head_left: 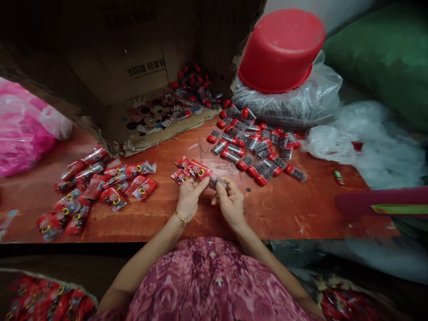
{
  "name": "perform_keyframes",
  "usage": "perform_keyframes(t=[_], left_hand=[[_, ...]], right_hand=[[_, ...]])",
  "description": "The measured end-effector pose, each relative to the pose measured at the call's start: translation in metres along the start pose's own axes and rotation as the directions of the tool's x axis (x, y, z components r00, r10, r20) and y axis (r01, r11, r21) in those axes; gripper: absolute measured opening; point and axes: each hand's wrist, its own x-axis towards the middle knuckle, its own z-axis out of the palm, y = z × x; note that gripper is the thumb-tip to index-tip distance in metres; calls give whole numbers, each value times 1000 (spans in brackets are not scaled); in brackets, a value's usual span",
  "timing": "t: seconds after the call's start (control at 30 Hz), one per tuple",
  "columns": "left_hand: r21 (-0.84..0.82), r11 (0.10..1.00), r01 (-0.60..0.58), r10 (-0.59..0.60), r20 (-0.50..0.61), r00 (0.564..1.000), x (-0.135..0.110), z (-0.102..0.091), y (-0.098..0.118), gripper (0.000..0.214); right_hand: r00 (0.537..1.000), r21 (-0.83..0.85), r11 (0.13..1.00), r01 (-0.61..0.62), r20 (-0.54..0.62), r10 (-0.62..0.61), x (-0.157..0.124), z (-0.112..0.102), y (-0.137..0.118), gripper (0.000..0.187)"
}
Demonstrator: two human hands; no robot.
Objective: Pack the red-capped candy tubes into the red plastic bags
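Note:
My left hand [187, 199], with a gold bangle at the wrist, pinches a red printed packet [199, 169] at the middle of the table. My right hand [230, 203] is closed on a small clear bottle [214, 182] of dark contents, held at the packet's near end. Whether the bottle is partly inside the packet I cannot tell. Other red packets [179, 177] lie just beyond my left hand. To the right spreads a heap of clear red-capped bottles [252, 141] with dark contents. On the left are several red packets [92, 189] that look filled.
A large cardboard box [147, 82] lies open towards me, with more red-capped bottles [195, 82] inside. Behind the heap, a red tub [281, 49] sits upside down on a stuffed plastic bag [284, 107]. Pink bags [25, 129] stand left; the table's front edge [133, 240] is near my body.

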Motion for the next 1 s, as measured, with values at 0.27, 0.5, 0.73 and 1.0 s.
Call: perform_keyframes(t=[0.27,0.5,0.73,1.0], left_hand=[[-8,998,70,-69,26,997,11,-10,1,28],[-56,998,5,-5,-12,1000,9,-16,16,26],[61,998,-2,-1,59,998,-2,-20,18,30],[40,991,130,-133,69,989,0,-31,25,25]], right_hand=[[990,-86,996,-22,136,34,11,0,-4,29],[935,30,998,-62,352,48,10,-3,1,30],[920,66,993,-94,386,61,11,18,-7,30],[922,-174,961,213,360,-139,22,37,0,30]])
